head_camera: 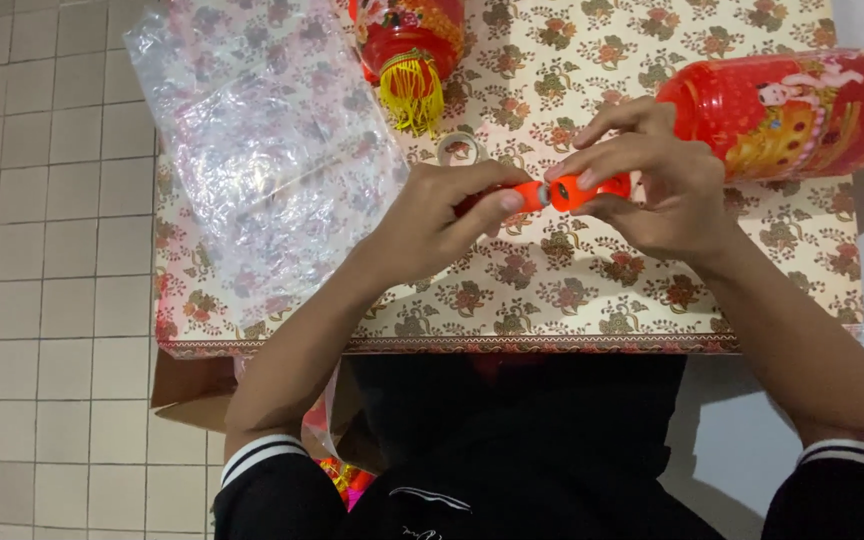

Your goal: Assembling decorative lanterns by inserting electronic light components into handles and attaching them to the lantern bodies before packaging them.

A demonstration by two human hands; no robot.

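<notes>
Hands met over a small orange plastic cylinder (570,191), a short tube-shaped piece with a dark round opening near its middle, held level just above the table's centre. The left hand (430,222) pinched its left end between thumb and forefinger, fingers pressed together on the plastic, while the right hand (652,180) closed its fingertips around the other end; gripping both ends appeared to keep the piece steady and turned toward the person's eyes.

Just behind the knuckles lay a small roll of clear adhesive tape (460,148), flat on the surface and within easy reach. Touching or nearly touching the right hand, a large red cylindrical lantern with gold and pink printed figures (802,110) rested on its side at the table's right edge, so it could not topple. A second red lantern with a yellow tassel fringe (407,50) lay at the far edge, partly cut off by the frame.

A crumpled sheet of clear plastic wrapping (262,150) was spread over the table's left part, well apart from the hands. Everything sat on a cream tablecloth with a floral pattern (552,300), bordered red along its near edge. Pale square floor tiles (42,300) stretched away to the left.
</notes>
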